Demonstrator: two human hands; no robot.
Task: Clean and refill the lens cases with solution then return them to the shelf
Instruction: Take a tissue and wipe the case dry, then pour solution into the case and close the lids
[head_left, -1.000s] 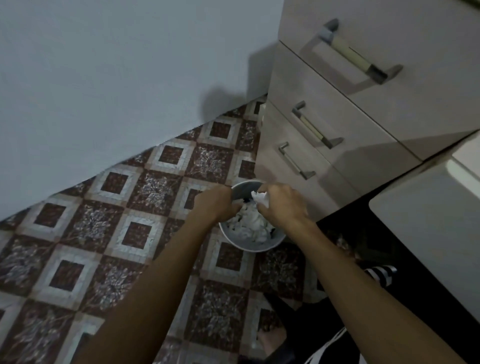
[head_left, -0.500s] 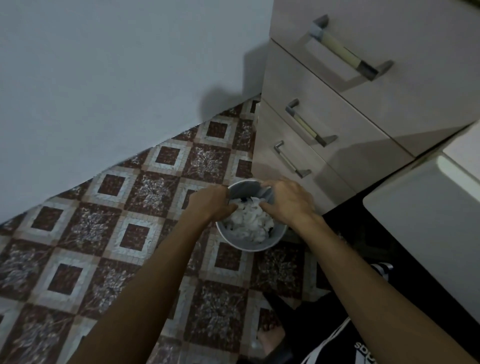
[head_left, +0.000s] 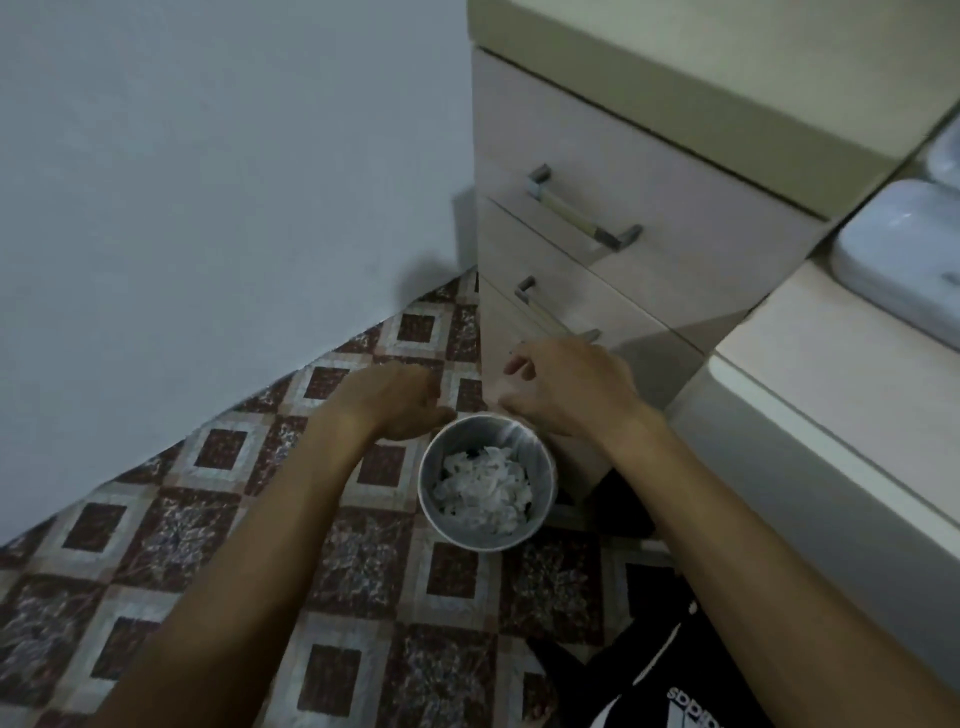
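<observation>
My left hand (head_left: 395, 402) and right hand (head_left: 566, 389) empty above tissue-filled bin (head_left: 441, 514), patterned floor (head_left: 171, 540), drawer unit (head_left: 649, 171) beside

Bin (head_left: 435, 512) (tissue-filled) beside drawers (head_left: 649, 249).

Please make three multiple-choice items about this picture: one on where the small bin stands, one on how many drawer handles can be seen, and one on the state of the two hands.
1. Where does the small round grey metal bin stand?
A. on the patterned tile floor beside the beige drawer cabinet
B. inside an open drawer
C. on the countertop

2. How many drawer handles can be seen clearly?
A. none
B. two
C. five

3. What are the hands doing?
A. both grip the bin
B. one holds a bottle
C. both empty, above the bin

Answers: 1 A, tiles surround the bin. 2 B, upper handle, lower handle. 3 C, left hand and right hand hold nothing.
</observation>
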